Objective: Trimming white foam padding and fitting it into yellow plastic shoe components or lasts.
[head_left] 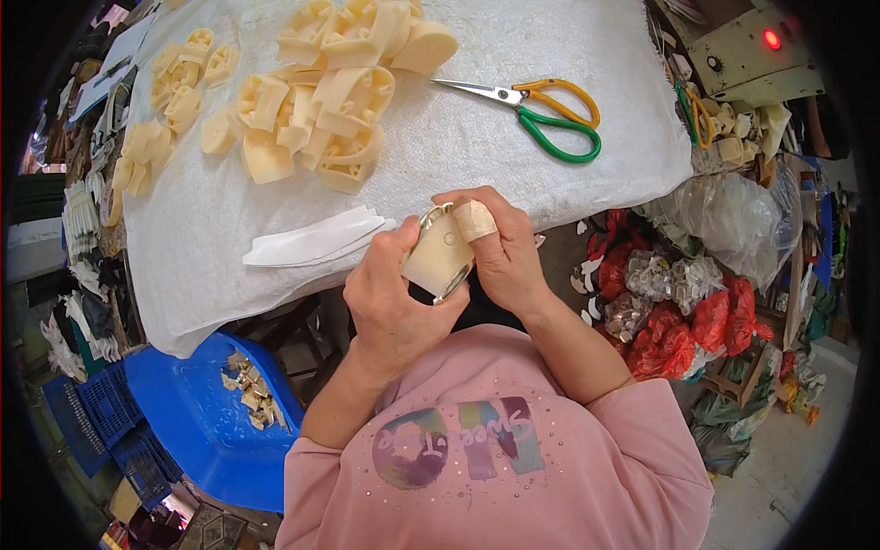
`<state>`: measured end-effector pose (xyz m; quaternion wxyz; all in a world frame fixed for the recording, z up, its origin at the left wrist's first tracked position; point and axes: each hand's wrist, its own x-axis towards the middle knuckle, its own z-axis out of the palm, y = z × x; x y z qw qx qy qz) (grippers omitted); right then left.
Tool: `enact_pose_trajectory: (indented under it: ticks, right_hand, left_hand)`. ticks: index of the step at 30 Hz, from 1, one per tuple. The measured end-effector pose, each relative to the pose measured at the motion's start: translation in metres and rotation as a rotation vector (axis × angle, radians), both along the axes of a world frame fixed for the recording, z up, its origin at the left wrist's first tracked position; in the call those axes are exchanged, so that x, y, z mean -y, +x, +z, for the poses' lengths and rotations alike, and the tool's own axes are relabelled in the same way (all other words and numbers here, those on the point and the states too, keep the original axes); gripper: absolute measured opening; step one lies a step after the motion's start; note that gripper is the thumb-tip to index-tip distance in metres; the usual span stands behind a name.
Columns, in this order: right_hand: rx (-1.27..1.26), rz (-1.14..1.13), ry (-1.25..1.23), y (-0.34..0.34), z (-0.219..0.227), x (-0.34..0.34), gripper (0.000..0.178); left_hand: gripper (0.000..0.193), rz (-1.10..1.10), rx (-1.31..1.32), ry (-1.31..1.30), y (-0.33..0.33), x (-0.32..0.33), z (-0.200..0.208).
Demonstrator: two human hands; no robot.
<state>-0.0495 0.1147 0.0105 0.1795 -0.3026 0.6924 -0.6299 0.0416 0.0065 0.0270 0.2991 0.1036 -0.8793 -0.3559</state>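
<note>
Between my two hands is a cream shoe-heel-shaped piece (pixel 438 261) with a shiny metallic edge, held just off the table's near edge. My left hand (pixel 390 298) grips its left and lower side with bent fingers. On the other side, my right hand (pixel 509 247) has its tape-wrapped thumb pressed on the top edge; the fingers behind are partly hidden. Thin white shaped sheets (pixel 316 240) lie overlapping on the table left of my hands. Farther off, plain cream heel-shaped pieces (pixel 353 101) are heaped. Scissors (pixel 541 105) with one orange and one green handle lie partly spread to the right.
A white woven sheet (pixel 440 165) covers the table. At lower left, a blue plastic basin (pixel 197 449) holds several shiny gold-toned pieces (pixel 252 394). Red plastic bags (pixel 665 335) and clear bags sit at right. A machine box with a red light (pixel 756 60) stands at upper right.
</note>
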Motion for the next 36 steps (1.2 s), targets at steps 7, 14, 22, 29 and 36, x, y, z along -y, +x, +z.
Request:
enact_pose_trajectory:
  ticks: [7, 14, 22, 29, 36]
  right_hand:
    - [0.654, 0.032, -0.271, 0.012, -0.003, 0.001, 0.038]
    - [-0.036, -0.093, -0.012, 0.022, 0.005, 0.009, 0.041]
    - [0.146, -0.042, -0.047, 0.022, 0.001, 0.011, 0.047]
    - [-0.066, 0.158, -0.087, -0.013, 0.004, -0.01, 0.043]
    - [0.522, -0.063, -0.178, -0.012, 0.015, -0.005, 0.025]
  left_hand:
    - [0.061, 0.023, -0.107, -0.003, -0.005, 0.006, -0.012]
    - [0.066, 0.008, -0.133, -0.138, -0.001, 0.013, -0.02]
    - [0.058, -0.018, -0.234, -0.128, -0.003, 0.017, -0.027]
    - [0.059, -0.249, 0.062, 0.952, 0.008, 0.024, -0.007]
    - [0.035, -0.714, 0.18, 0.963, 0.018, 0.022, -0.02]
